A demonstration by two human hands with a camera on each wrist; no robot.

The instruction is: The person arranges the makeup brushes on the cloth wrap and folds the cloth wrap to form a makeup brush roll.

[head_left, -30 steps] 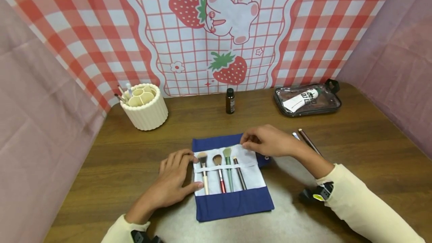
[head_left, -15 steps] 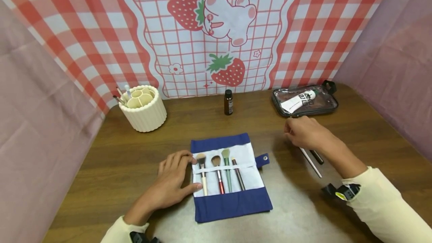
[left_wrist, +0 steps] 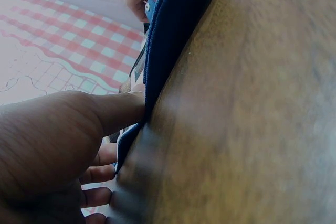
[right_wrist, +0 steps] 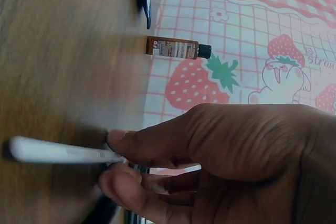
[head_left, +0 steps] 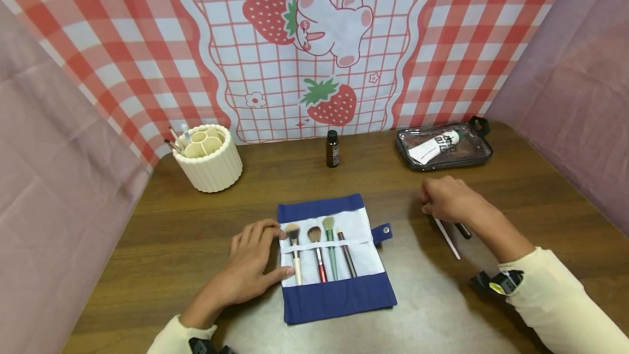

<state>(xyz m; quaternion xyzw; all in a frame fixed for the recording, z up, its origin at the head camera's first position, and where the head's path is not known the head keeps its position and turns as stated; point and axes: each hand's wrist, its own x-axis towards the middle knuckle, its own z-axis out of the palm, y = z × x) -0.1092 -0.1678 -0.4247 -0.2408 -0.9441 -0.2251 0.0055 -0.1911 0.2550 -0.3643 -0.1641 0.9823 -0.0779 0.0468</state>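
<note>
A blue brush roll (head_left: pixel 339 298) lies unfolded on the table. Under its white elastic band sit several makeup brushes (head_left: pixel 320 258) with white, red, green and dark handles. My left hand (head_left: pixel 253 260) rests at the roll's left edge, thumb over the white lining and fingers along the side. To the right, my right hand (head_left: pixel 452 199) pinches a pale-handled makeup brush (right_wrist: pixel 58 151) between thumb and fingers; its head is hidden by the hand. A dark-handled brush (head_left: pixel 463 230) lies beside it, partly covered by the hand.
A cream ribbed holder (head_left: pixel 210 171) with a few brushes stands at the back left. A small brown bottle (head_left: pixel 332 152) is upright at the back middle. Behind the right hand lies a clear pouch (head_left: pixel 472 149) with a white tube (head_left: pixel 432 148).
My right hand has left the roll's upper right corner and moved right to the loose brushes, where it now pinches the pale-handled one. My left hand has stayed on the roll.
</note>
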